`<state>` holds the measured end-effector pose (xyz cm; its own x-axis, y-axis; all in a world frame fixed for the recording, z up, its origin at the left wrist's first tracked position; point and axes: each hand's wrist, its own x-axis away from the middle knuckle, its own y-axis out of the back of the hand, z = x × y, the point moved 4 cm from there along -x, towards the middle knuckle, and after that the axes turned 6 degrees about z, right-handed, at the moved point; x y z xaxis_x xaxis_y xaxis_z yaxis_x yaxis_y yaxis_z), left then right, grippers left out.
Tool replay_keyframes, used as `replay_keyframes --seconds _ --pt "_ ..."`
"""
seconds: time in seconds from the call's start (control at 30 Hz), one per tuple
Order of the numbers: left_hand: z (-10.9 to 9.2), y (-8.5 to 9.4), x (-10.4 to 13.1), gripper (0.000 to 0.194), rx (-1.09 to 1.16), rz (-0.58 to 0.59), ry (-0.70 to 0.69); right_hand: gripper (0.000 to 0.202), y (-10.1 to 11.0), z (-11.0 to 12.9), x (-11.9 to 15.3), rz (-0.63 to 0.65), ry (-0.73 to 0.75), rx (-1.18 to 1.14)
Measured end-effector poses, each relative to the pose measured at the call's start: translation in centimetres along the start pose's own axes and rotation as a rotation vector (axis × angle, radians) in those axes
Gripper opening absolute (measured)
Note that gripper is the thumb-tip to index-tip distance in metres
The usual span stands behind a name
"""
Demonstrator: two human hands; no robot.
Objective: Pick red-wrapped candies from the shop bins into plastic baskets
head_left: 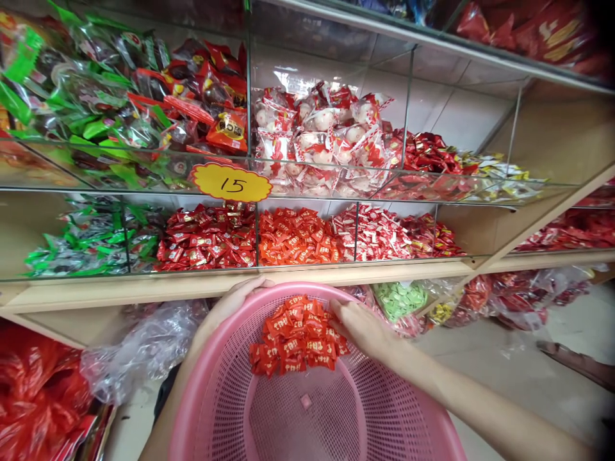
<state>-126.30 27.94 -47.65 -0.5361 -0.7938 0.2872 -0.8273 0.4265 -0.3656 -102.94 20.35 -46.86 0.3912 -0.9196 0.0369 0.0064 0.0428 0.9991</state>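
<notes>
A pink plastic basket [192,384] with perforated walls is tilted toward the shelf edge. Inside it, against the far wall, lies a pile of orange-red wrapped candies [298,333]. My left hand [245,294] grips the basket's rim at the far left side, its fingers wrapped over the edge. My right hand [358,323] reaches into the basket and touches the right side of the pile; its fingertips are partly hidden by the wrappers, and whether they grip a candy is unclear. Similar orange-red candies [295,237] fill a lower shelf compartment just beyond the basket.
Glass-divided shelves [120,288] hold several kinds of wrapped sweets. A yellow price tag [232,184] reads 15. Clear plastic bags [139,349] and red bags [38,384] lie at the lower left. More bagged candies [401,299] sit under the shelf. A person's foot [576,362] shows at right.
</notes>
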Motion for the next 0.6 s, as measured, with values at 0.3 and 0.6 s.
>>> replay_keyframes --seconds 0.3,0.6 --pt "0.0 0.2 0.2 0.031 -0.026 -0.048 -0.029 0.007 2.6 0.5 -0.5 -0.024 0.021 -0.053" --pt "0.1 0.3 -0.2 0.030 -0.040 -0.021 -0.024 0.020 12.0 -1.2 -8.5 -0.236 -0.091 -0.088"
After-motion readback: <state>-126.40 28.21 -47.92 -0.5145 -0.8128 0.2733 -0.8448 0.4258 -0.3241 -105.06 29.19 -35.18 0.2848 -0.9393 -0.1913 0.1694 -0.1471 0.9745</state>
